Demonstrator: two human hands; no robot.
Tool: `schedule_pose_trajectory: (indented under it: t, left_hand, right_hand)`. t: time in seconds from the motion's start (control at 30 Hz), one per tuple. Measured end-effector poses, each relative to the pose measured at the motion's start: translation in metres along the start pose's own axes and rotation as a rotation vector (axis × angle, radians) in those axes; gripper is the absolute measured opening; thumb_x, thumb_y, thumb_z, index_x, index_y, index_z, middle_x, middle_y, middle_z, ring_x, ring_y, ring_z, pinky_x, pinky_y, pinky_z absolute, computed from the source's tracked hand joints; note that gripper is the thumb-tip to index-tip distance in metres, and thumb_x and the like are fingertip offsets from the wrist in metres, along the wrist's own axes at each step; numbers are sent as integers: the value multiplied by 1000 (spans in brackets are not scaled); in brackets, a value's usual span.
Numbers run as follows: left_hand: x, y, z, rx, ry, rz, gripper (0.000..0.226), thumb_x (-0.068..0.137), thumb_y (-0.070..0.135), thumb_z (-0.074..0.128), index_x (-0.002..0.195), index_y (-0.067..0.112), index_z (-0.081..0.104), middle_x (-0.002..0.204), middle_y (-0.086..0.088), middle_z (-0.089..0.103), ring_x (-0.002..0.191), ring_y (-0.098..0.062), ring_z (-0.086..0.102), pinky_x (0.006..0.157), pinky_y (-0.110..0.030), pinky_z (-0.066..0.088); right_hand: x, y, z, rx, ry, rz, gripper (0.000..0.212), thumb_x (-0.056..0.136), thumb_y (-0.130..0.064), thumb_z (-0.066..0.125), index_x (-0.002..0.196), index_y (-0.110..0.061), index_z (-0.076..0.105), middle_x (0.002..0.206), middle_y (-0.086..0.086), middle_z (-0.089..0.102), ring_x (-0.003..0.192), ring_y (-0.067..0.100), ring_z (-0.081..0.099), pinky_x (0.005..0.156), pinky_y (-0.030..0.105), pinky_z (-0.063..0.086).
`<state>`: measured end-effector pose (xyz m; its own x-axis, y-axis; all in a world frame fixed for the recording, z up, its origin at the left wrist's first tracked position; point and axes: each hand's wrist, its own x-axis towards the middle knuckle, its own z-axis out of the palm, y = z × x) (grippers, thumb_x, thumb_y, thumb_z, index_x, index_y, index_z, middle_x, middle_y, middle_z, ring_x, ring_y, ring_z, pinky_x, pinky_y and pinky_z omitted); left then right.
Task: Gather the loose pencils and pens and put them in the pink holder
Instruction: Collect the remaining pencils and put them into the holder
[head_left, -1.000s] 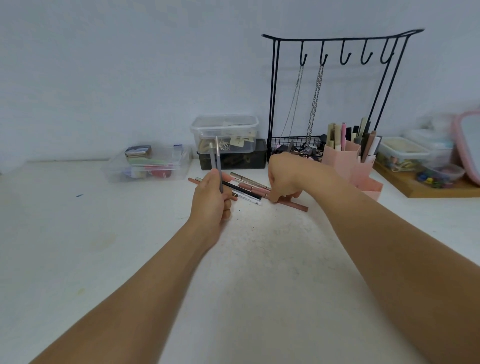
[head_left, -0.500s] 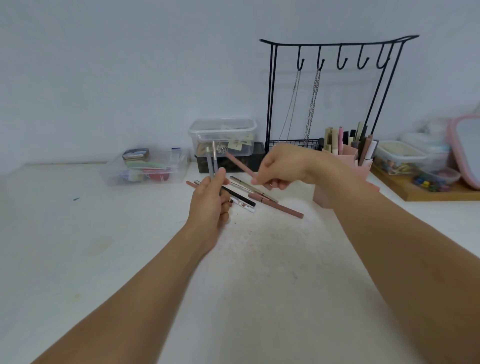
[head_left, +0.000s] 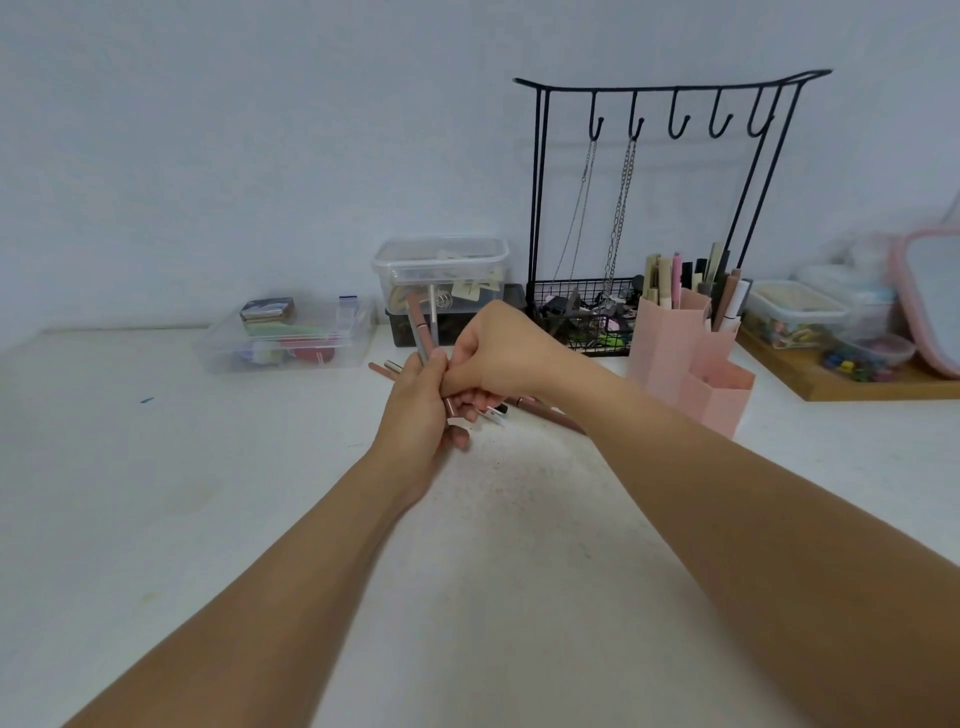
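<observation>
My left hand (head_left: 415, 415) is closed around two upright pens: a pink one (head_left: 418, 325) and a thin grey one (head_left: 433, 319) stick up from the fist. My right hand (head_left: 498, 358) is pressed against the left, its fingers curled on the pink pen. Loose pens (head_left: 545, 410) lie on the white table just behind and right of the hands, partly hidden; a pink pencil end (head_left: 378, 368) pokes out on the left. The pink holder (head_left: 691, 358), with several pens in it, stands to the right.
A black wire jewelry stand (head_left: 660, 208) with chains rises behind the holder. Clear plastic boxes (head_left: 441, 270) sit at the back, a flat one (head_left: 285, 338) to the left. A wooden tray (head_left: 852, 384) with containers and a pink-framed mirror (head_left: 930, 296) are far right.
My right hand lifted a pink pen off the pile and carried it left to my left hand, where it now stands beside the grey pen.
</observation>
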<state>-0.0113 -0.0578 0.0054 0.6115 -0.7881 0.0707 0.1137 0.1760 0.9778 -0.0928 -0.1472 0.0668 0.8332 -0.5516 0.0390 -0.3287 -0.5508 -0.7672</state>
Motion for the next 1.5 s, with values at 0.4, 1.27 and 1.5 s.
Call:
schedule_pose_trajectory:
  t: [0.4, 1.27, 1.5]
  left_hand:
    - [-1, 1, -2, 16, 63, 57, 10, 109, 22, 42, 100, 22, 46, 67, 2, 40, 53, -9, 36, 43, -18, 33]
    - [-4, 10, -3, -154, 1, -131, 28, 106, 38, 48, 87, 17, 53, 56, 5, 39, 42, -7, 29, 36, -18, 19]
    - [-7, 7, -2, -94, -51, -99, 30, 107, 42, 42, 105, 18, 61, 70, -2, 66, 59, -12, 63, 47, -28, 46]
  right_hand:
    - [-3, 16, -67, -364, -36, 30, 14, 84, -26, 80, 90, -13, 75, 81, 0, 75, 71, 12, 71, 58, 20, 53]
    - [-5, 8, -64, 158, -157, 18, 21, 90, -10, 72, 101, 8, 72, 79, 16, 71, 59, 17, 64, 54, 22, 53]
    - [-1, 4, -33, 251, -241, 24, 15, 92, -10, 70, 97, 4, 74, 82, 16, 74, 63, 16, 68, 52, 18, 53]
